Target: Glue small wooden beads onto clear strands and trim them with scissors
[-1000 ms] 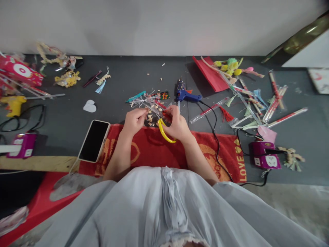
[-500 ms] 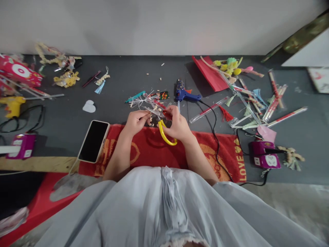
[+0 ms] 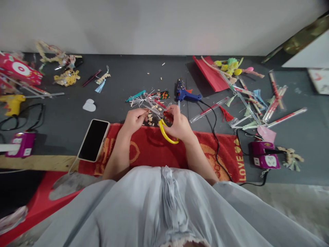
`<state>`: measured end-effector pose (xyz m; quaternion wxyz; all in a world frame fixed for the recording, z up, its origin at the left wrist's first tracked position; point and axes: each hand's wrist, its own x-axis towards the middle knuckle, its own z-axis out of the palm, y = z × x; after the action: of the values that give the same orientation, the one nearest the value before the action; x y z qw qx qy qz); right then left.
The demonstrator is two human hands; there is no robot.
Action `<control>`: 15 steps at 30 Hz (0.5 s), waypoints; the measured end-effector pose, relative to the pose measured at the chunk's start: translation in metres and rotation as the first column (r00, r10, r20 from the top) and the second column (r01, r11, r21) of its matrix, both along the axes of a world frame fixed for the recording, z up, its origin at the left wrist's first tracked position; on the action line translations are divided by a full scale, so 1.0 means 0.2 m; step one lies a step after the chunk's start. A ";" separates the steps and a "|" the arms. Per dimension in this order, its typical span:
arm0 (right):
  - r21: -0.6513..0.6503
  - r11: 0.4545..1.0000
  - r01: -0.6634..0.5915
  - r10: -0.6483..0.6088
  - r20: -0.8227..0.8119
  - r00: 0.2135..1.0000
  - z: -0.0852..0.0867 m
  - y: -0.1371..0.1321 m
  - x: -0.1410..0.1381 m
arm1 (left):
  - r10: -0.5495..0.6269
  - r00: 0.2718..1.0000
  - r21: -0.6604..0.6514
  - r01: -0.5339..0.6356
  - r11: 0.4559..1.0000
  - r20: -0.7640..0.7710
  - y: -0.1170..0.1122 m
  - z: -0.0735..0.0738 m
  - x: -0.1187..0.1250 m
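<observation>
My right hand [image 3: 178,125] is closed round the yellow-handled scissors [image 3: 164,132], whose blades point up and left toward a thin clear-wrapped stick [image 3: 154,109]. My left hand [image 3: 133,120] pinches the near end of that stick between thumb and fingers. Small tan cut pieces [image 3: 150,118] lie on the dark table just beyond both hands. Both wrists rest over a red patterned towel [image 3: 146,145].
A blue glue gun [image 3: 186,95] with a black cord lies right behind the hands. A phone [image 3: 94,140] sits at the towel's left edge. Wrapped sticks and tassels [image 3: 257,103] are scattered right, a purple plug box [image 3: 264,158] near right, a yellow glue gun [image 3: 11,103] far left.
The scissors' handles shifted slightly down and back up, as the right hand worked them at the stick. Both hands stay in the same spot.
</observation>
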<state>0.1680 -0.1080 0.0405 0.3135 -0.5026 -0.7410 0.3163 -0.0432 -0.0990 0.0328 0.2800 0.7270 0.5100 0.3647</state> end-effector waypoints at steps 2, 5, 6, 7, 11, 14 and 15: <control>0.071 0.997 -0.018 0.019 -0.010 1.000 -0.01 0.00 0.00 | -0.046 0.999 -0.003 0.046 0.999 0.019 0.00 0.00 0.01; 0.153 0.987 -0.054 0.054 0.003 0.999 -0.02 0.00 0.00 | -0.107 0.994 0.028 0.106 0.994 0.027 0.00 -0.02 0.03; 0.163 0.985 -0.063 0.063 0.005 0.998 -0.02 0.00 0.00 | -0.114 0.993 0.038 0.113 0.993 0.025 0.00 -0.02 0.03; 0.165 0.984 -0.069 0.070 0.001 0.998 -0.02 0.00 0.00 | -0.117 0.993 0.046 0.116 0.992 0.024 0.00 -0.02 0.04; 0.157 0.985 -0.073 0.073 0.004 0.997 -0.02 0.01 0.00 | -0.113 0.993 0.039 0.112 0.993 0.021 0.00 -0.02 0.04; 0.145 0.987 -0.065 0.062 0.027 0.998 -0.02 0.00 0.00 | -0.098 0.995 0.008 0.098 0.995 0.012 -0.01 -0.01 0.04; 0.133 0.989 -0.059 0.056 0.025 0.998 -0.02 0.00 0.00 | -0.091 0.996 0.000 0.091 0.996 0.016 -0.01 0.00 0.04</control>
<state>0.1675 -0.1076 0.0356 0.3293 -0.4623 -0.7780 0.2694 -0.0358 -0.1002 0.0332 0.3007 0.7464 0.4743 0.3570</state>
